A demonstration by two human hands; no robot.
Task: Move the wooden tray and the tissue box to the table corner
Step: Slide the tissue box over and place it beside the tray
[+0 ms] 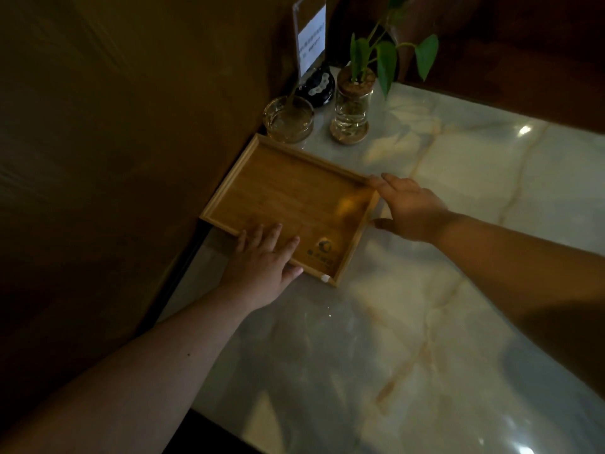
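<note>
Two hands are on the wooden tray, which lies left of centre in the frame on the marble table, its far-left edge against or just over the table's wall-side edge. Pushed further toward the upper left, it could, I judge, strike the glass ashtray or the plant bottle just beyond its far corner, or slip off that edge. The left hand lies with fingers spread flat on the tray floor, thumb outside the near rim. The right hand is open, fingers together along the right rim, thumb apart below; neither closes in a pinch. No tissue box is visible.
</note>
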